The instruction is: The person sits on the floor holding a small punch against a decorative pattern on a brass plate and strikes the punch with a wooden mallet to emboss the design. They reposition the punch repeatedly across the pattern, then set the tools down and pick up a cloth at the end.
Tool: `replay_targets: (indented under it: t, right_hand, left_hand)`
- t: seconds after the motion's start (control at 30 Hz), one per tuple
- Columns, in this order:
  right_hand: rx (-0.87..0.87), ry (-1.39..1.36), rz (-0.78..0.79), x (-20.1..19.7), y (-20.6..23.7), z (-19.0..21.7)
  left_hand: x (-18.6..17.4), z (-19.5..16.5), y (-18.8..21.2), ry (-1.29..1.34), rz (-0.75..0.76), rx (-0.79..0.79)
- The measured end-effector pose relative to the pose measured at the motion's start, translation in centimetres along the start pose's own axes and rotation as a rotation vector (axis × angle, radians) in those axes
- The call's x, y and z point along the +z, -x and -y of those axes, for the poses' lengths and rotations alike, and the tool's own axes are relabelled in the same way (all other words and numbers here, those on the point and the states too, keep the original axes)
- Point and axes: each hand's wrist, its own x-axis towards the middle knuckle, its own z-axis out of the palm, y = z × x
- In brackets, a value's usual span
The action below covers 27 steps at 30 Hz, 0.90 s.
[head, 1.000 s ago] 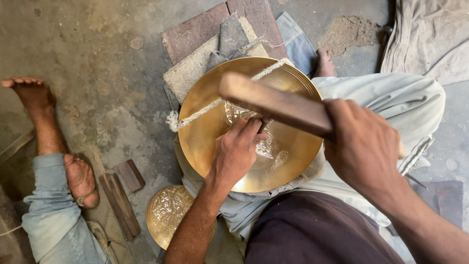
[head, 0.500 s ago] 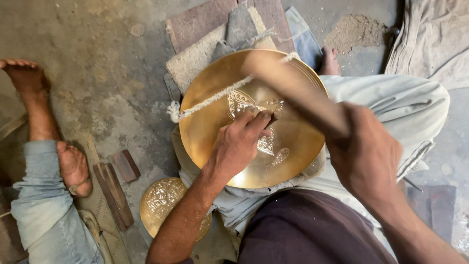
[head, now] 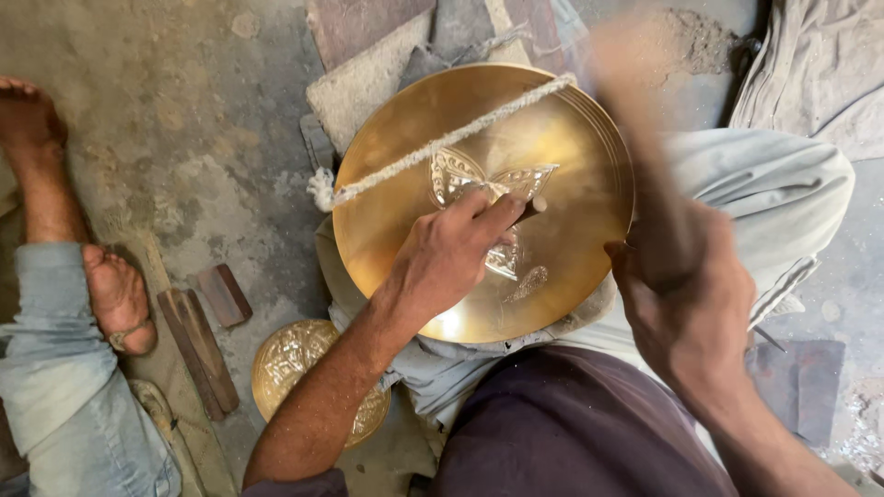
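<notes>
**Hands at work on an embossed brass plate**

The brass plate rests on the person's lap, a twisted rope lying across its upper half. The left hand is closed around a small punch, its tip on the raised butterfly design at the plate's centre. At 3 o'clock the right hand grips a motion-blurred wooden mallet. A second embossed plate lies on the floor at 7 o'clock.

no packages, labels, signs (or screens)
</notes>
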Motion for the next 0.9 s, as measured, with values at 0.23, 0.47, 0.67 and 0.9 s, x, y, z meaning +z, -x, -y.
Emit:
replay_targets:
  t: [0.23, 0.47, 0.67, 0.9]
  right_hand:
    - [0.090, -0.072, 0.050, -0.2, -0.2, 0.4]
    - [0.174, -0.128, 0.010, 0.3, 0.9, -0.3]
    - [0.194, -0.047, 0.044, 0.2, 1.7, -0.9]
    - [0.213, 0.075, 0.138, 0.2, 2.7, -1.4]
  left_hand:
    - [-0.4, 0.0, -0.2, 0.011, 0.010, 0.031]
    - [-0.9, 0.0, -0.4, 0.041, 0.085, 0.013]
    - [-1.2, 0.1, -0.5, -0.023, 0.113, 0.053]
    - [-1.3, 0.0, -0.5, 0.040, 0.115, 0.068]
